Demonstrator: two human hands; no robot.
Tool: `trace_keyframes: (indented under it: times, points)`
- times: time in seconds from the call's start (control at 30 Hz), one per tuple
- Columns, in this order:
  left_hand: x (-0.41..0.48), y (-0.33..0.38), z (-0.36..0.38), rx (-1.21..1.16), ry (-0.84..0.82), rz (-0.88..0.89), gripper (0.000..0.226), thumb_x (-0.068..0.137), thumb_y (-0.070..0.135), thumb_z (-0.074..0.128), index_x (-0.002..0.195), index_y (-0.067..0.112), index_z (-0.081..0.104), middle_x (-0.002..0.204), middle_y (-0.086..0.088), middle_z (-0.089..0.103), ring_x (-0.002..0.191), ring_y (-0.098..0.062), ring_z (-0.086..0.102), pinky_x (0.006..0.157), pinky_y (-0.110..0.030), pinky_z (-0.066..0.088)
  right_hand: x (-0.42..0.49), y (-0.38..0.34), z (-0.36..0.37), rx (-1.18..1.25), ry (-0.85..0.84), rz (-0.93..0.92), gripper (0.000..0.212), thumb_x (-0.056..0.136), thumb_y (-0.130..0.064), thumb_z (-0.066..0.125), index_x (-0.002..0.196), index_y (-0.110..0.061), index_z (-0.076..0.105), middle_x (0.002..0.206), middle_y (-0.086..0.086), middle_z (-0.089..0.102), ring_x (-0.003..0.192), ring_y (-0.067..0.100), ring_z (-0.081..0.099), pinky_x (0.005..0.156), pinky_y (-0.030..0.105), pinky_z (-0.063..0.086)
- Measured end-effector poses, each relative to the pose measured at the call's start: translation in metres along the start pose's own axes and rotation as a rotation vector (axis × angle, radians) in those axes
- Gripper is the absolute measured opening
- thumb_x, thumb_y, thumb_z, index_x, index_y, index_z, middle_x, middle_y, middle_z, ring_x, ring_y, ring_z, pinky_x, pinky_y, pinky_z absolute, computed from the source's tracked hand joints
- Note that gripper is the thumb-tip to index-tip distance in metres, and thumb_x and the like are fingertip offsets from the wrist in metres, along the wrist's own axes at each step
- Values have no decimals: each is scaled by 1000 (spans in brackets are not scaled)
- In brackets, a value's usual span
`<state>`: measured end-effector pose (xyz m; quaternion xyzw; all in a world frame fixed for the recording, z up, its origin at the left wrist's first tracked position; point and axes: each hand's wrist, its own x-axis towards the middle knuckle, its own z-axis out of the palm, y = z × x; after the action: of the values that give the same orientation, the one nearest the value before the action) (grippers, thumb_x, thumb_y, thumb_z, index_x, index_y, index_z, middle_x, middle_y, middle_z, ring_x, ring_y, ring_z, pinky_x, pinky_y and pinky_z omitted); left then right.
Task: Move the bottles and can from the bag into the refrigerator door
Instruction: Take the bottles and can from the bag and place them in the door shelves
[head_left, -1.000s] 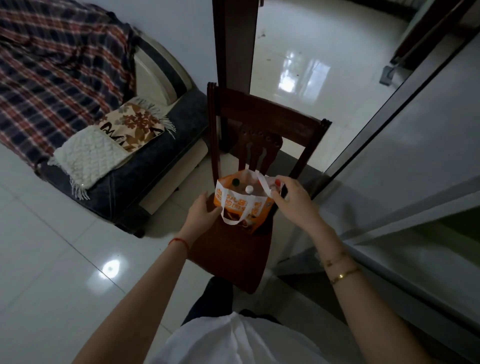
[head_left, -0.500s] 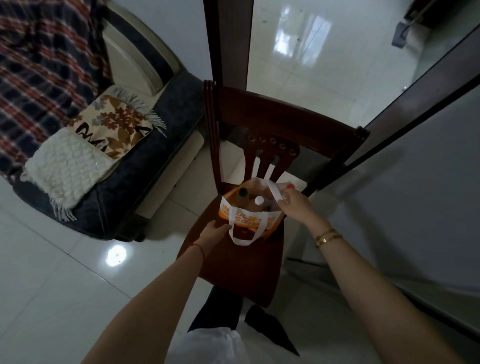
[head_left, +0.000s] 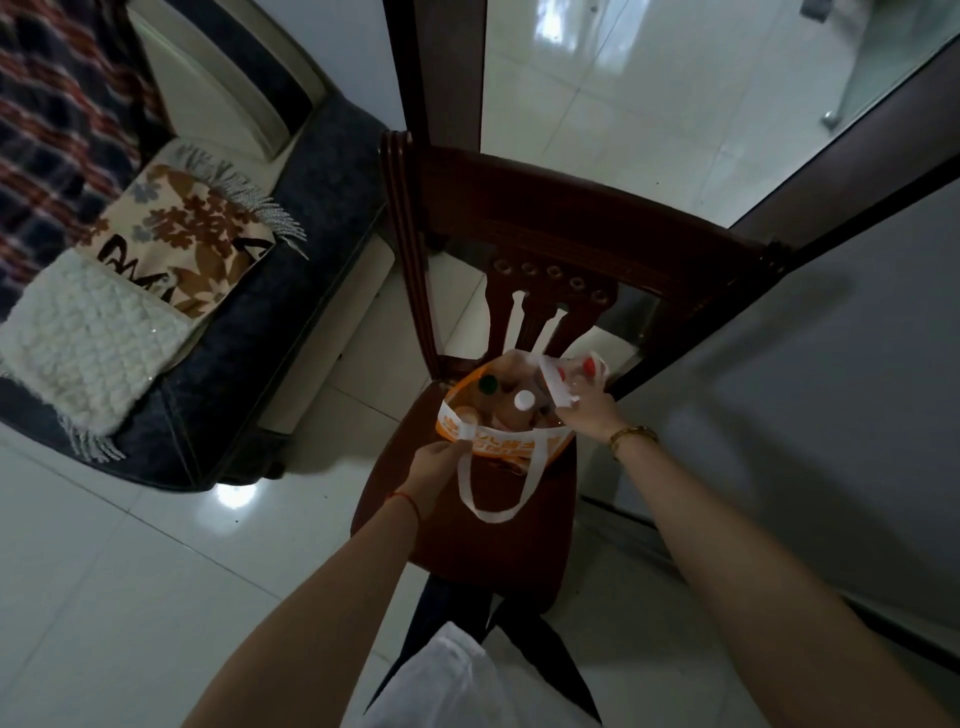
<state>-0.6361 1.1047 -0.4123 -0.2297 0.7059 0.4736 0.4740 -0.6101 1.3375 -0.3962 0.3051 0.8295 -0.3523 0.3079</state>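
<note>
Head view, item one: your view had drawn closer over the orange bag (head_left: 501, 441) on the dark wooden chair (head_left: 519, 519), so its bottles (head_left: 523, 400) showed better, white, green and red caps up, none yet lifted out; I could not pick out the can. Your left hand (head_left: 434, 465) had its fingers pinching the near rim, and your right hand (head_left: 587, 413) had its fingers pressed together on the white far handle (head_left: 553, 387), spreading the mouth. White lettering on the bag was too blurred to read.

Orange-and-white bag (head_left: 519, 446) (white handles) on dark reddish-brown chair (head_left: 571, 218).
</note>
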Motion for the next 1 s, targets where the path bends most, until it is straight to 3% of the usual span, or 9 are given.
trace_keyframes:
  times: [0.1, 0.2, 0.37, 0.5, 0.6, 0.7, 0.8, 0.87, 1.0]
  points:
    - [0, -2, -2, -139, -8, -24, 32, 94, 24, 57, 109, -3, 66, 87, -13, 73, 71, -17, 73, 81, -33, 57, -1, 3, 6, 20, 18, 52, 10, 91, -15, 54, 98, -16, 59, 108, 7, 54, 105, 28, 57, 81, 30, 46]
    - [-8, 7, -5, -309, -19, -49, 24, 96, 21, 54, 98, 0, 64, 66, -6, 68, 53, -14, 68, 74, -35, 58, -1, 4, 2, 49, 144, 47, 24, 92, -20, 50, 112, -10, 59, 102, 10, 62, 83, 24, 59, 59, 24, 44]
    - [-32, 34, -8, -301, -51, -7, 19, 92, 15, 51, 74, 12, 52, 52, 2, 48, 31, -5, 48, 40, -20, 43, -8, 9, -2, -15, 178, 106, 32, 96, -25, 40, 65, -20, 47, 71, 3, 54, 57, 14, 47, 51, 24, 35]
    - [-53, 42, 0, -55, -88, 100, 17, 92, 20, 52, 78, 13, 61, 61, -1, 54, 48, -9, 54, 59, -29, 53, -29, 3, 6, -39, 213, 97, 37, 95, -21, 37, 58, -26, 38, 66, -3, 42, 62, 17, 41, 58, 30, 32]
    - [-65, 42, 5, 14, -93, 123, 17, 91, 19, 54, 78, 13, 64, 66, -3, 54, 55, -15, 52, 82, -41, 54, -59, -10, 5, -44, 279, 61, 35, 94, -16, 37, 61, -20, 45, 75, 7, 52, 72, 25, 52, 66, 36, 43]
    - [-80, 42, 11, 63, -102, 161, 20, 92, 13, 53, 72, 15, 59, 67, -1, 49, 56, -14, 48, 74, -37, 51, -84, -14, -2, 13, 321, 73, 30, 93, -13, 39, 68, -9, 53, 74, 10, 57, 76, 29, 59, 67, 34, 45]
    - [-92, 38, 15, 107, -126, 200, 19, 91, 10, 52, 75, 14, 62, 65, 2, 53, 61, -15, 53, 69, -34, 53, -109, -8, -14, 156, 369, 109, 31, 90, -8, 45, 59, -9, 46, 58, 4, 44, 58, 21, 47, 55, 30, 35]
    - [-99, 36, 12, 148, -127, 217, 17, 89, 11, 55, 73, 14, 61, 55, 6, 52, 53, -11, 51, 54, -25, 47, -127, 4, -19, 258, 371, 135, 33, 87, -2, 46, 55, -9, 42, 53, 1, 38, 52, 18, 39, 50, 27, 31]
    - [-112, 40, -2, 115, -212, 236, 19, 88, 13, 57, 69, 15, 57, 45, 11, 43, 38, -5, 40, 44, -21, 35, -169, 33, -9, 390, 339, 222, 19, 87, -3, 50, 76, 3, 65, 61, 7, 47, 52, 16, 41, 46, 20, 33]
